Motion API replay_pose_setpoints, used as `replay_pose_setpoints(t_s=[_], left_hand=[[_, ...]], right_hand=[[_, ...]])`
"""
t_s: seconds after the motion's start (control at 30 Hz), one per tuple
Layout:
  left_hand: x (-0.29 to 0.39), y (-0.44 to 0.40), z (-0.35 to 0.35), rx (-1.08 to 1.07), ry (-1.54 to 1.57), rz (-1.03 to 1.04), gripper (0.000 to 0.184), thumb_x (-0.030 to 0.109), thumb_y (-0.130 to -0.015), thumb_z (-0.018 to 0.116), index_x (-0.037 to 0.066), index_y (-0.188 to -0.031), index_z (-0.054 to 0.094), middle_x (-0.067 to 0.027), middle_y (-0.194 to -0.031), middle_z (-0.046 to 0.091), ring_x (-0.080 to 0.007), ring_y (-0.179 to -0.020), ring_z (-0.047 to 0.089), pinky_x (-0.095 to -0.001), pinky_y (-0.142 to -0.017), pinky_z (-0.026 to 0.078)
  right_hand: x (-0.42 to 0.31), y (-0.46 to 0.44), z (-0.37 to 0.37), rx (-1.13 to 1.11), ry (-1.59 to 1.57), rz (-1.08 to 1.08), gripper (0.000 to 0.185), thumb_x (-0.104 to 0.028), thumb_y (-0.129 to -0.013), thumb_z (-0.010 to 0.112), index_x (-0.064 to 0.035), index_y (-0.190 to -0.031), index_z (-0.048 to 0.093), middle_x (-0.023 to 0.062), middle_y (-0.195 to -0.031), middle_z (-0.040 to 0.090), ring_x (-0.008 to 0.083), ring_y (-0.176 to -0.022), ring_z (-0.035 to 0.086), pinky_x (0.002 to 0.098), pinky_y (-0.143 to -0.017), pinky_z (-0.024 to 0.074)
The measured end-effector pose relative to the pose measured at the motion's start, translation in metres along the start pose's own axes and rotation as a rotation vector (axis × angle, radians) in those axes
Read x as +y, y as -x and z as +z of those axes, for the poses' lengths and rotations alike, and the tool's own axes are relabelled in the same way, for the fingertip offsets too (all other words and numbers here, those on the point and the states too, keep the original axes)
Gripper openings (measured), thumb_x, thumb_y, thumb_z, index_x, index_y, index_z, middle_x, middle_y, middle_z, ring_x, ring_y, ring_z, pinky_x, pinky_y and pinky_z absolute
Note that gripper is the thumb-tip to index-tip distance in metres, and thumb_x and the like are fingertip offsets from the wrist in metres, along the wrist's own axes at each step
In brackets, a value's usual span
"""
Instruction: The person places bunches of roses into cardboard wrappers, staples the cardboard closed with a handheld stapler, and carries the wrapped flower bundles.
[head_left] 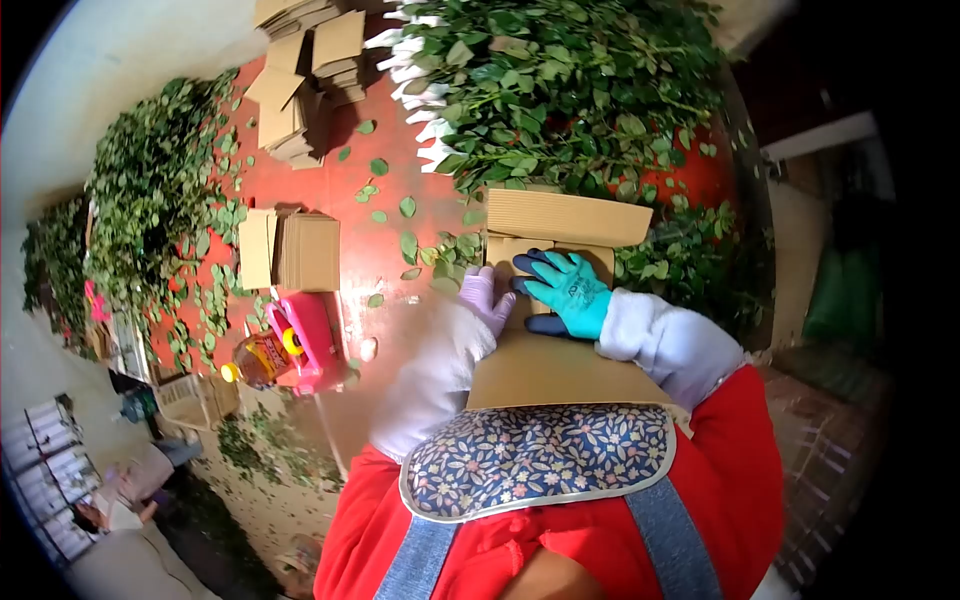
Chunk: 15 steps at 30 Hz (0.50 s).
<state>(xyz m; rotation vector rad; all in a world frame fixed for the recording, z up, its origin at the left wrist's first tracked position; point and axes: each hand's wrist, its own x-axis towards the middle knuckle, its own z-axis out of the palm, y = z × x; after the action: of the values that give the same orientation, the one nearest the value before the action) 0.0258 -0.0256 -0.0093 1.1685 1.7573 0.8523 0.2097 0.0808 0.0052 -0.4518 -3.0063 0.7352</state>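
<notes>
A cardboard sheet [570, 370] lies in front of my body, its near flap against the flowered apron. A corrugated strip [565, 217] runs along its far end. My right hand [568, 293], in a teal glove with dark blue fingertips, rests flat on the cardboard with fingers spread. At the left edge of the cardboard is my left hand [485, 300] in a lilac glove. Its fingers stretch forward and seem to touch that edge; I see no object held in it.
Leafy stems [570, 90] are heaped at the back, with white wrapped ends on their left. Folded cardboard pieces [308, 250] are stacked at left, near a pink tape dispenser [315, 335] and a bottle [262, 360]. Loose leaves dot the red table [390, 325]. A person [125, 495] is at far left.
</notes>
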Motion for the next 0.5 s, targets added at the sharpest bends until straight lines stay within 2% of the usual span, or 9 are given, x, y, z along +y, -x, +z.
replay_pose_setpoints(t_s=[0.07, 0.1, 0.23, 0.33, 0.43, 0.5], left_hand=[[0.006, 0.001, -0.007, -0.07, -0.238, 0.047, 0.039, 0.02, -0.085, 0.063, -0.002, -0.116, 0.054, -0.0223, -0.105, 0.057, -0.0374, -0.099, 0.058, -0.0412, -0.087, 0.048], [0.005, -0.001, -0.009, -0.114, -0.196, 0.025, 0.042, 0.026, -0.086, 0.062, -0.002, -0.116, 0.055, -0.0243, -0.115, 0.056, -0.04, -0.103, 0.057, -0.0433, -0.09, 0.047], [0.004, 0.001, -0.009, -0.08, -0.177, 0.087, 0.04, 0.022, -0.084, 0.063, -0.002, -0.116, 0.056, -0.0225, -0.115, 0.057, -0.0386, -0.108, 0.056, -0.0409, -0.091, 0.047], [0.001, -0.002, -0.006, -0.045, -0.147, 0.094, 0.035, 0.016, -0.083, 0.062, 0.0, -0.113, 0.059, -0.022, -0.115, 0.057, -0.0388, -0.105, 0.057, -0.0395, -0.09, 0.048], [-0.002, -0.015, -0.002, -0.111, -0.145, 0.226, 0.042, 0.019, -0.077, 0.07, 0.002, -0.114, 0.057, -0.0213, -0.11, 0.057, -0.0386, -0.103, 0.057, -0.0414, -0.089, 0.048], [0.055, -0.025, -0.022, -0.385, -0.449, -0.015, 0.054, 0.022, -0.071, 0.076, 0.004, -0.116, 0.052, -0.0215, -0.112, 0.055, -0.0385, -0.105, 0.056, -0.0423, -0.088, 0.048]], right_hand=[[-0.001, -0.001, -0.004, -0.034, 0.032, -0.021, 0.056, -0.045, -0.08, 0.064, -0.0131, -0.125, 0.055, 0.0115, -0.144, 0.039, 0.0345, -0.131, 0.036, 0.0571, -0.097, 0.0327], [-0.003, -0.003, -0.007, -0.043, 0.054, -0.022, 0.055, -0.046, -0.08, 0.064, -0.0127, -0.123, 0.055, 0.0117, -0.144, 0.04, 0.0349, -0.131, 0.037, 0.0572, -0.097, 0.0332], [-0.007, -0.006, -0.014, -0.081, 0.084, 0.001, 0.054, -0.046, -0.079, 0.066, -0.0104, -0.119, 0.058, 0.0134, -0.143, 0.04, 0.0392, -0.126, 0.04, 0.0549, -0.093, 0.0379], [-0.008, -0.009, -0.014, -0.078, 0.064, 0.003, 0.055, -0.045, -0.078, 0.067, -0.0096, -0.119, 0.057, 0.0142, -0.143, 0.04, 0.0391, -0.126, 0.039, 0.0547, -0.094, 0.0378], [0.004, -0.003, -0.007, -0.091, 0.11, -0.017, 0.061, -0.05, -0.076, 0.067, -0.0093, -0.12, 0.057, 0.0146, -0.143, 0.039, 0.0377, -0.128, 0.037, 0.0547, -0.098, 0.0344], [0.003, 0.001, -0.004, -0.058, 0.106, 0.019, 0.059, -0.053, -0.078, 0.064, -0.008, -0.115, 0.059, 0.0168, -0.134, 0.048, 0.0399, -0.125, 0.041, 0.0567, -0.098, 0.0346]])
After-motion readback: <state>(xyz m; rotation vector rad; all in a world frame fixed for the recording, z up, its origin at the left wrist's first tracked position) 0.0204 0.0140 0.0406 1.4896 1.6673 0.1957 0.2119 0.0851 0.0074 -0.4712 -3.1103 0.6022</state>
